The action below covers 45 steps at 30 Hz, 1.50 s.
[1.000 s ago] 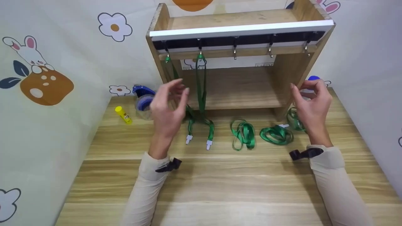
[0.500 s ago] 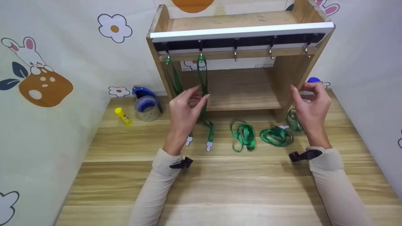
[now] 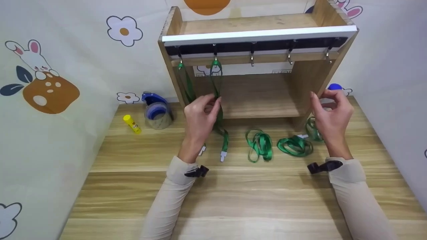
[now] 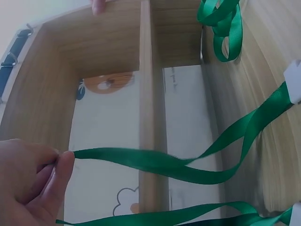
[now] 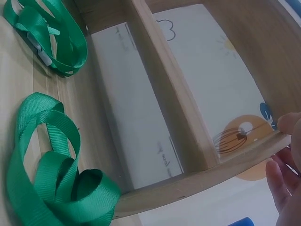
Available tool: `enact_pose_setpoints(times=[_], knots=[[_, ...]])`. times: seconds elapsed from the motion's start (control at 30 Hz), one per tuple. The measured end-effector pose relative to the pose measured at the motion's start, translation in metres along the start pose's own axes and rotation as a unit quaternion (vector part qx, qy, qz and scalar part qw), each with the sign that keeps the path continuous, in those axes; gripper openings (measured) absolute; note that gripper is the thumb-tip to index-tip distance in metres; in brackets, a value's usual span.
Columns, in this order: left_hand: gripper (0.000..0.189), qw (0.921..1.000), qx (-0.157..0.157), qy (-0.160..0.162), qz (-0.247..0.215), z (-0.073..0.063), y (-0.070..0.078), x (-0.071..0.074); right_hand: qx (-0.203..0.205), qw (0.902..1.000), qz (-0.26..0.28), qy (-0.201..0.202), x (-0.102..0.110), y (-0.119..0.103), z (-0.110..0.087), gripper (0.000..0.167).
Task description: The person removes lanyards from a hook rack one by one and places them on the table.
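Note:
Two green lanyards hang by their loops from the two left hooks of a small wooden shelf. My left hand pinches the second lanyard partway down its straps, between thumb and fingers. Behind that hand, the first lanyard is partly hidden. White clips at the lower ends of both straps lie over the table. At the far side, my right hand grips the front edge of the shelf's right side panel, thumb on one face and fingers on the other.
Coiled on the table in front of the shelf are a green lanyard, another coil and a third coil beside my right hand. Clear tape and a yellow glue stick stand at the left.
My left hand has moved right from beside the first lanyard to the second one and pinches its straps. The right hand stays at the side panel.

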<state>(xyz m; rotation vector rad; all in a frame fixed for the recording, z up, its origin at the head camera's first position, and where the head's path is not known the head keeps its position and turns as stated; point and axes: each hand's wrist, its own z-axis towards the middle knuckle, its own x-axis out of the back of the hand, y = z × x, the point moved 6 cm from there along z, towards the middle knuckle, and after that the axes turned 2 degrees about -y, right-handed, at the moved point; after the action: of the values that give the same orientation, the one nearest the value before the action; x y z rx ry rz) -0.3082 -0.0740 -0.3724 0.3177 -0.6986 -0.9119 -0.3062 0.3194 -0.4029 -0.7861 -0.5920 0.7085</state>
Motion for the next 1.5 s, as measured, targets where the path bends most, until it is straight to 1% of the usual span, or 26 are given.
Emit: enact_pose_setpoints(times=[0.1,0.17,0.23,0.3,0.37,0.43,0.47,0.53,0.6,0.7,0.77,0.83,0.97,1.07,1.2,1.27,1.33,1.4,1.5], knots=[[0.01,0.9998,-0.011,0.008,0.017,-0.001,0.005,0.007,-0.005,1.0,0.002,-0.001,0.0,-0.002,-0.001,0.032],[0.009,0.999,-0.029,0.019,0.029,0.001,0.01,0.014,-0.007,1.0,0.001,-0.003,0.0,-0.004,-0.002,0.032],[0.008,0.9972,-0.058,0.031,0.035,0.002,0.018,0.02,-0.008,1.0,0.0,-0.005,0.0,-0.005,-0.003,0.033],[0.009,0.9942,-0.097,0.033,0.033,0.003,0.026,0.025,-0.008,0.9999,0.001,-0.005,0.0,-0.006,-0.003,0.032],[0.013,0.9903,-0.135,0.021,0.025,0.004,0.035,0.029,-0.01,0.9999,0.002,-0.007,0.0,-0.008,-0.003,0.032],[0.017,0.9859,-0.167,-0.004,0.013,0.005,0.042,0.031,-0.011,0.9999,0.002,-0.007,0.0,-0.01,-0.004,0.032],[0.018,0.9838,-0.178,-0.019,0.009,0.005,0.044,0.031,-0.012,0.9999,0.002,-0.006,0.001,-0.011,-0.004,0.032],[0.02,0.9807,-0.187,-0.056,0.007,0.005,0.047,0.031,-0.012,0.9999,0.003,-0.006,0.002,-0.013,-0.004,0.033],[0.02,0.9778,-0.184,-0.099,0.01,0.005,0.047,0.03,-0.011,0.9999,0.004,-0.005,0.002,-0.015,-0.004,0.033],[0.019,0.9712,-0.164,-0.172,0.015,0.004,0.042,0.027,-0.009,0.9999,0.007,-0.005,0.003,-0.015,-0.004,0.032],[0.018,0.9654,-0.149,-0.214,0.013,0.001,0.038,0.024,-0.003,0.9999,0.014,-0.003,0.003,-0.015,-0.004,0.031],[0.018,0.9596,-0.134,-0.247,0.006,-0.002,0.034,0.021,0.004,0.9998,0.022,0.0,0.003,-0.016,-0.004,0.03],[0.02,0.9472,-0.107,-0.302,-0.013,-0.011,0.025,0.01,0.01,0.9995,0.03,0.002,0.003,-0.018,-0.003,0.028],[0.018,0.9338,-0.087,-0.347,-0.013,-0.021,0.015,0.0,0.009,0.9996,0.026,-0.001,0.002,-0.019,-0.004,0.029],[0.017,0.9092,-0.072,-0.41,0.017,-0.032,0.002,-0.015,0.002,0.9998,0.019,-0.003,0.003,-0.02,-0.005,0.029],[0.02,0.8974,-0.063,-0.435,0.041,-0.037,-0.003,-0.023,-0.001,0.9998,0.018,-0.003,0.003,-0.02,-0.005,0.029],[0.021,0.8885,-0.052,-0.451,0.066,-0.041,-0.008,-0.029,-0.002,0.9999,0.016,-0.004,0.003,-0.02,-0.005,0.029],[0.021,0.8837,-0.043,-0.458,0.089,-0.044,-0.012,-0.034,-0.004,0.9999,0.015,-0.005,0.003,-0.02,-0.005,0.03],[0.021,0.8825,-0.037,-0.454,0.116,-0.05,-0.015,-0.042,-0.007,0.9999,0.014,-0.005,0.002,-0.018,-0.005,0.03]])
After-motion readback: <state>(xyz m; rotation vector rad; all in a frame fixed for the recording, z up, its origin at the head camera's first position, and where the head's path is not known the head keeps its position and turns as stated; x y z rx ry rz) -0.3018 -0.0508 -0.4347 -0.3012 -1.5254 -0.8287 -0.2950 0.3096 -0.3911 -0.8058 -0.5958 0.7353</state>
